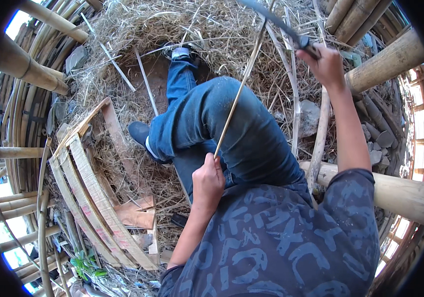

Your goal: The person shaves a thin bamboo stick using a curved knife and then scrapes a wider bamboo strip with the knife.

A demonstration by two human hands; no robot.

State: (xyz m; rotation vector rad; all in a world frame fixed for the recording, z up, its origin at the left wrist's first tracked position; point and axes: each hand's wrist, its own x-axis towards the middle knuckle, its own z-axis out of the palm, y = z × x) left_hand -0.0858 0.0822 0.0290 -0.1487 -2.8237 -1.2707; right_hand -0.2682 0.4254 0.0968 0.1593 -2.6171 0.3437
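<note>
Low in the middle, my left hand (209, 184) is closed round the near end of a thin bamboo strip (237, 95). The strip slants up and away to the right, passing over my bent knee in blue jeans (232, 109). My right hand (324, 63) is raised at the upper right and wrapped round the handle of a long dark-bladed knife (276, 20). The blade points up and to the left, near the strip's far end; I cannot tell whether they touch. The knife's tip runs out at the upper edge.
Dry straw and shavings (142, 24) cover the ground ahead. A slatted wooden crate (91, 183) lies tilted at the left, with a green plant (86, 263) near it. Thick bamboo poles (390, 59) stand around both sides. A grey stone (309, 119) lies right of my knee.
</note>
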